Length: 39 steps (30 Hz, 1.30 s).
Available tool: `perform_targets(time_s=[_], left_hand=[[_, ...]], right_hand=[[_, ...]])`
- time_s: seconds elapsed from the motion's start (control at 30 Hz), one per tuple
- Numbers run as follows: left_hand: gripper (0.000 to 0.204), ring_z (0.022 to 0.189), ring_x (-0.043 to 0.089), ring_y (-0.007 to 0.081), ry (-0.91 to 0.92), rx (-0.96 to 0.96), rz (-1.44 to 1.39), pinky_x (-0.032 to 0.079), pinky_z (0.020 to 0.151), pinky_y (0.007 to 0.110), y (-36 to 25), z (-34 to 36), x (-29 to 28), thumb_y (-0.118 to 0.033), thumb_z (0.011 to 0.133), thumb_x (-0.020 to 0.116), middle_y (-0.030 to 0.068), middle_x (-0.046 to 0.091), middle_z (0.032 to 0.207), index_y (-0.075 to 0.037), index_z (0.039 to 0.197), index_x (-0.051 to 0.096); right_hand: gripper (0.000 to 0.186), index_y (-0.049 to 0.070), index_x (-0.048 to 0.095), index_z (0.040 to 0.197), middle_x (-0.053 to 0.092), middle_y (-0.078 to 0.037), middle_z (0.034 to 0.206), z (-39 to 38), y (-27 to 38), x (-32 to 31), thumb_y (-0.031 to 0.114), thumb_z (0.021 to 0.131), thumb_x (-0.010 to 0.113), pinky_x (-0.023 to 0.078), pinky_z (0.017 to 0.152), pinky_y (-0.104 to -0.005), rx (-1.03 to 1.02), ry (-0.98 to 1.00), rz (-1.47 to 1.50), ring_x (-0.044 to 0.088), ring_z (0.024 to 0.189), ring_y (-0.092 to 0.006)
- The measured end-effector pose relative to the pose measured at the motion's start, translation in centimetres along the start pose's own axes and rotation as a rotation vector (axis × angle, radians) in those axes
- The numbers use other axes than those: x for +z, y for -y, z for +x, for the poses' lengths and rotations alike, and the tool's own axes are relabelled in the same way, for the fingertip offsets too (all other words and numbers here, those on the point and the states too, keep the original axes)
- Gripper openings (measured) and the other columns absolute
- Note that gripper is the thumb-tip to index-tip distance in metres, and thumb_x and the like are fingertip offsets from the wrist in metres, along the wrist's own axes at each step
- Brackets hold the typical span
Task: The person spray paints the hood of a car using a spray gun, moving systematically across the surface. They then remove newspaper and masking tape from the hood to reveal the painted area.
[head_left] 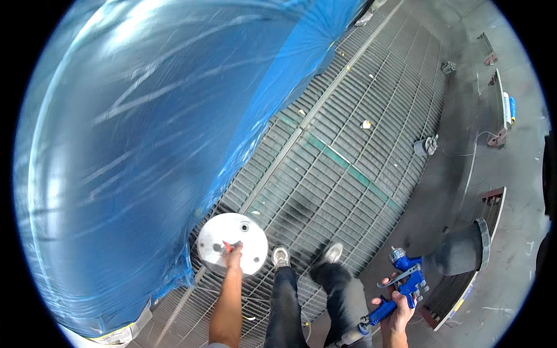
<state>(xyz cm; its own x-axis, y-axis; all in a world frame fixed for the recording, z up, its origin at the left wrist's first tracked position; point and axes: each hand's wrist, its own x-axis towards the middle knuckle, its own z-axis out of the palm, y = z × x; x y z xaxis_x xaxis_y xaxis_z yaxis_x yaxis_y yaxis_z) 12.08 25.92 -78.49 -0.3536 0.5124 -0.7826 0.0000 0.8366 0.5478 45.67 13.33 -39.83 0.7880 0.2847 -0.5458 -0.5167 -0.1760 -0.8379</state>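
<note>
My right hand point(400, 316) is wrapped round the handle of a blue spray gun point(411, 281), fingers near its silver trigger. A dark grey cup point(464, 248) is attached to the gun and juts out to the right. The gun's lower end meets a hose fitting point(355, 334). My left hand point(233, 255) reaches down over a white round drum top point(219, 229) with several dark holes. Its fingers are closed on a small red object point(227, 246) whose kind I cannot make out. Whether that object touches the drum top cannot be told.
Blue plastic sheeting point(156, 116) covers a large bulky shape on the left. A metal floor grating point(325, 191) lies underfoot, with bits of crumpled tape point(365, 124) on it. A small grey container point(425, 146) stands by the right wall, where ledges point(498, 104) are mounted.
</note>
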Motion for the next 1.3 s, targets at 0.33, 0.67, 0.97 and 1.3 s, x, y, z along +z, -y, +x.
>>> perform_targets(time_s=[0.33,0.67,0.97,1.3], left_hand=[[0.046,0.073,0.044,0.0094,-0.089,0.215,0.378,0.043,0.066,0.025,-14.8,-6.4,25.6,0.007,0.062,0.081,-0.0034,0.049,0.082,-0.002,0.101,0.058],[0.05,0.076,0.066,0.0252,-0.238,0.319,0.582,0.05,0.072,0.037,-25.9,-4.8,55.3,-0.028,0.058,0.088,0.0103,0.07,0.086,-0.005,0.097,0.068],[0.046,0.08,0.068,0.0297,-0.386,0.213,0.458,0.052,0.074,0.041,-31.7,-2.4,67.1,-0.029,0.06,0.087,0.0128,0.07,0.085,-0.005,0.093,0.067],[0.039,0.083,0.068,0.0322,-0.413,0.159,0.428,0.052,0.076,0.041,-33.5,-1.8,66.5,-0.03,0.064,0.083,0.0138,0.07,0.088,-0.004,0.088,0.066]], right_hand=[[0.055,-0.007,0.04,0.133,0.055,-0.018,0.12,19.6,13.3,6.2,0.004,0.081,0.054,0.063,0.054,-0.035,-0.051,0.125,0.017,0.06,0.103,-0.0238],[0.055,-0.003,0.043,0.131,0.058,-0.014,0.119,40.8,25.3,8.7,0.009,0.08,0.06,0.061,0.05,-0.0326,0.064,0.192,-0.102,0.061,0.104,-0.0206],[0.05,0.0,0.051,0.128,0.06,-0.013,0.119,48.7,28.4,7.3,-0.005,0.078,0.052,0.059,0.065,-0.0431,0.218,-0.047,-0.245,0.062,0.1,-0.0271],[0.046,-0.001,0.054,0.124,0.061,-0.014,0.115,50.4,30.5,9.8,-0.003,0.077,0.055,0.059,0.065,-0.0442,0.201,0.101,-0.215,0.061,0.099,-0.0289]])
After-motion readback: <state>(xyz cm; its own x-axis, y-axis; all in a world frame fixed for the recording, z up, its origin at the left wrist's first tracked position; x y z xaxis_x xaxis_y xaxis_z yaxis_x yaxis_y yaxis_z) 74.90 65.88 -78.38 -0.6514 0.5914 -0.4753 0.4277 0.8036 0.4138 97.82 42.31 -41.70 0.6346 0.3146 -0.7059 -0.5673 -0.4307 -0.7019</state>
